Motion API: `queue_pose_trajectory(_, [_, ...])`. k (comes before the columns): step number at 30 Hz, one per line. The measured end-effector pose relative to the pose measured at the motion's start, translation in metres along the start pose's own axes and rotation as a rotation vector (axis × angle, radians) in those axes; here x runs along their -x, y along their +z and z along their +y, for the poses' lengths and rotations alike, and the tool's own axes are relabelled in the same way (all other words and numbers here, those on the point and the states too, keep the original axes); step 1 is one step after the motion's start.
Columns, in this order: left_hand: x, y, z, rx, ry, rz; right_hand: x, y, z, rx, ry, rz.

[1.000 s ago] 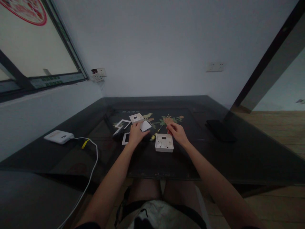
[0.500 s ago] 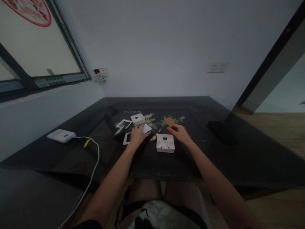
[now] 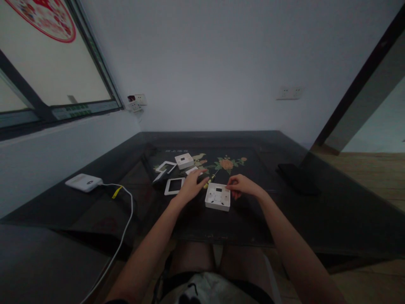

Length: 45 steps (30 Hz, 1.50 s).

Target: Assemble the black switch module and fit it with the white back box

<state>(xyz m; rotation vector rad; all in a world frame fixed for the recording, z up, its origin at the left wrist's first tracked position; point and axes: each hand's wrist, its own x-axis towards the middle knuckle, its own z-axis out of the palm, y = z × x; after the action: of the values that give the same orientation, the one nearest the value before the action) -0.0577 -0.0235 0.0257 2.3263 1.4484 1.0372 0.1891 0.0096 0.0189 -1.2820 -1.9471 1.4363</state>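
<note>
A shallow square white switch mounting box (image 3: 217, 197) lies hollow side up near the table's front edge. My right hand (image 3: 243, 185) is at its far right corner, fingertips closed over the rim and other fingers against the outer side. To the left, my left hand (image 3: 192, 185) is open, fingers stretched forward and thumb apart. Its fingers partly cover a small white plate (image 3: 191, 169). Between the hands lies a yellow-handled screwdriver (image 3: 207, 184). A white square frame (image 3: 174, 186) rests left of my left hand. Behind it stands a second white mounting box (image 3: 184, 161).
Another white frame (image 3: 166, 167) and a pale flat piece (image 3: 159, 176) lie at the left. A white power bank (image 3: 84, 182) trails a white cable (image 3: 131, 202) over the front edge. At the right sits a black flat object (image 3: 297, 178) on the dark table (image 3: 253, 223).
My left hand has let go of the small white plate and opened. My right hand has come down to the front mounting box, which has turned slightly and shifted nearer.
</note>
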Motion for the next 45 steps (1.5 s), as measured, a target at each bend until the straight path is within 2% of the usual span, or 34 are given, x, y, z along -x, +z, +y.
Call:
queue_pose_trajectory(3, [0.025,-0.001,0.032,0.047,0.138,-0.235,-0.003,0.012,-0.003,-0.041,-0.039,-0.055])
queue_pose_trajectory(5, [0.042,-0.003,0.045,-0.010,0.142,-0.356,-0.006,0.022,-0.005,-0.066,-0.084,-0.094])
queue_pose_trajectory(7, [0.058,-0.005,0.049,-0.076,0.126,-0.412,-0.009,0.033,-0.006,-0.082,-0.128,-0.122])
queue_pose_trajectory(10, [0.074,-0.013,0.040,-0.149,0.107,-0.362,-0.015,0.045,-0.007,-0.054,-0.211,-0.039])
queue_pose_trajectory(14, [0.086,-0.030,0.012,-0.225,0.023,-0.247,-0.019,0.050,-0.006,0.169,-0.353,0.247])
queue_pose_trajectory(16, [0.088,-0.038,-0.004,-0.278,-0.032,-0.208,-0.019,0.050,-0.007,0.300,-0.405,0.329])
queue_pose_trajectory(21, [0.085,-0.050,-0.036,-0.355,-0.088,-0.149,-0.017,0.052,-0.007,0.399,-0.428,0.310])
queue_pose_trajectory(27, [0.075,-0.046,-0.056,-0.374,-0.074,-0.108,-0.019,0.052,-0.004,0.420,-0.445,0.299])
queue_pose_trajectory(36, [0.065,-0.039,-0.064,-0.459,-0.132,-0.108,-0.019,0.052,-0.005,0.434,-0.451,0.298])
queue_pose_trajectory(45, [0.052,-0.034,-0.061,-0.461,-0.133,-0.077,-0.018,0.055,-0.005,0.402,-0.458,0.331])
